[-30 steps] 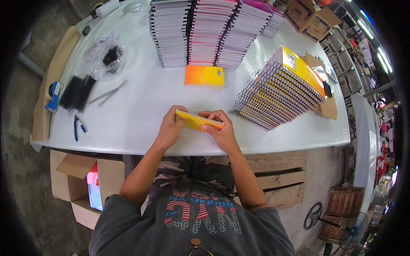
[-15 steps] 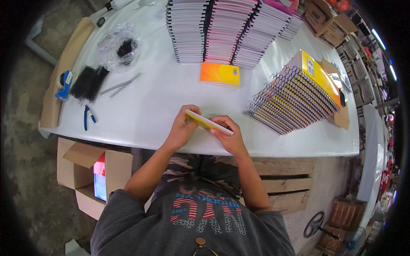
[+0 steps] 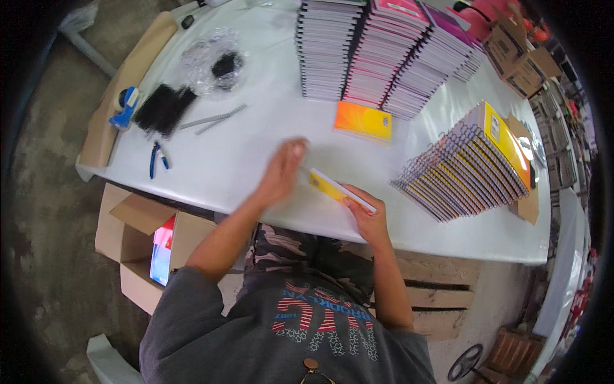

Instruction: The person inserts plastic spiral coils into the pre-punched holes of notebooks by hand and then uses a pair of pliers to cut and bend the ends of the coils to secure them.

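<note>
In my right hand [image 3: 368, 216] is a small yellow booklet [image 3: 329, 188], gripped at its right end, its pale page edges facing up. My left hand [image 3: 281, 171] hangs over the table just left of the booklet, apart from it, its fingers smeared by motion. Beyond the hands lies an orange and yellow notebook [image 3: 362, 121]. Loose wire spirals [image 3: 214, 118] rest to the left, near a bundle of black spirals [image 3: 165, 110]. Blue-handled pliers [image 3: 157, 159] lie near the front left table edge.
A stack of spiral-bound yellow notebooks [image 3: 470, 169] stands at the right. Tall stacks of bound notebooks [image 3: 327, 57] rise at the back. Clear plastic wrap [image 3: 203, 61] and a blue tape dispenser [image 3: 125, 109] are at left. An open cardboard box [image 3: 137, 246] sits below the table edge.
My left hand has let go of the booklet and moved up and away from it. The right hand keeps hold of it. The whole view has shifted and turned slightly.
</note>
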Demonstrator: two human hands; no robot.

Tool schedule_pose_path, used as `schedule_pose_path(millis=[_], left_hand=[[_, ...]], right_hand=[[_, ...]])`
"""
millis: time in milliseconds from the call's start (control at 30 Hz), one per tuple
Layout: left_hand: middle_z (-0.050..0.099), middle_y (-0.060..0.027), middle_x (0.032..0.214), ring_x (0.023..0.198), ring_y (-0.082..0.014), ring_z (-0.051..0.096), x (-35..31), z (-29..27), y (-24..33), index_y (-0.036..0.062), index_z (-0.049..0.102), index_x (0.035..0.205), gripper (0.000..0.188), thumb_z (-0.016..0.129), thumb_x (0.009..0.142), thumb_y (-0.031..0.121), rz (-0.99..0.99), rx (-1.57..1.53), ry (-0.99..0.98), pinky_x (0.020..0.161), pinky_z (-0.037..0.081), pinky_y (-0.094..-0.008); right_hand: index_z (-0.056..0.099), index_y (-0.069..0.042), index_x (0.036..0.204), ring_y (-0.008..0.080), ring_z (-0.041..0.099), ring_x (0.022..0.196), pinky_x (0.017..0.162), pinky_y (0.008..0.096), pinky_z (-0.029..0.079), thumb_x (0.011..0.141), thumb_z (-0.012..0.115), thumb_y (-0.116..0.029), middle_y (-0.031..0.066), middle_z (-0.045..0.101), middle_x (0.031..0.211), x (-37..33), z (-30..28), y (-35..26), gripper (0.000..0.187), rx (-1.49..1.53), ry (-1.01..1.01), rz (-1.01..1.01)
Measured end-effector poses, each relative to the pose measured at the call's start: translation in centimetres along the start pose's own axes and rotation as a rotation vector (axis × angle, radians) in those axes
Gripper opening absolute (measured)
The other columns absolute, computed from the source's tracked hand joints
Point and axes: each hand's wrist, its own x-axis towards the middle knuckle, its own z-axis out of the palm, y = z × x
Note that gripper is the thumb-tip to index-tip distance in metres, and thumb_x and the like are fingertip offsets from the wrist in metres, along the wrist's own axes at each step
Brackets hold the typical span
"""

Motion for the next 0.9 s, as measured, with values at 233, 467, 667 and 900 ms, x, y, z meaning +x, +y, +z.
schedule_pose_path(millis=[233,467,667,900], left_hand=[[0.062,-0.0097,0.093,0.089,-0.0271,0.058,6.8,-16.9,-7.2,0.0100,0.063,0.096,0.025,0.060,0.079,0.028,-0.031,1.244,0.246,0.078,0.043,-0.0380],[0.064,-0.0098,0.085,0.081,-0.0259,0.061,6.7,-19.3,-4.7,0.0082,0.063,0.089,0.024,0.063,0.077,0.029,-0.235,0.971,0.110,0.072,0.046,-0.0357],[0.061,-0.0136,0.086,0.080,-0.0228,0.060,6.3,-19.0,-6.0,0.0037,0.058,0.097,0.021,0.055,0.080,0.017,-0.088,0.525,0.170,0.070,0.045,-0.0326],[0.050,-0.0032,0.070,0.070,-0.0118,0.043,0.4,-6.4,3.7,0.0008,0.058,0.085,0.039,0.042,0.094,0.035,-0.157,0.147,-0.494,0.067,0.038,-0.0264]], right_hand=[[0.062,0.000,0.109,0.0094,0.058,0.084,0.078,0.0225,0.046,0.084,0.059,-0.002,0.0068,0.065,0.097,0.2,0.6,-0.2,0.025,-0.015,0.002,-0.072],[0.060,0.004,0.108,0.0107,0.058,0.089,0.082,0.0232,0.045,0.083,0.058,0.001,0.0082,0.064,0.099,0.0,0.2,-0.2,0.026,-0.032,-0.012,-0.029],[0.060,0.003,0.109,0.0107,0.058,0.088,0.081,0.0236,0.046,0.083,0.058,-0.001,0.0082,0.064,0.100,0.0,0.3,-0.2,0.026,-0.023,-0.026,-0.060],[0.060,0.002,0.110,0.0109,0.057,0.090,0.081,0.0240,0.045,0.084,0.058,-0.003,0.0082,0.064,0.102,0.1,0.1,-0.2,0.026,-0.040,-0.023,-0.028]])
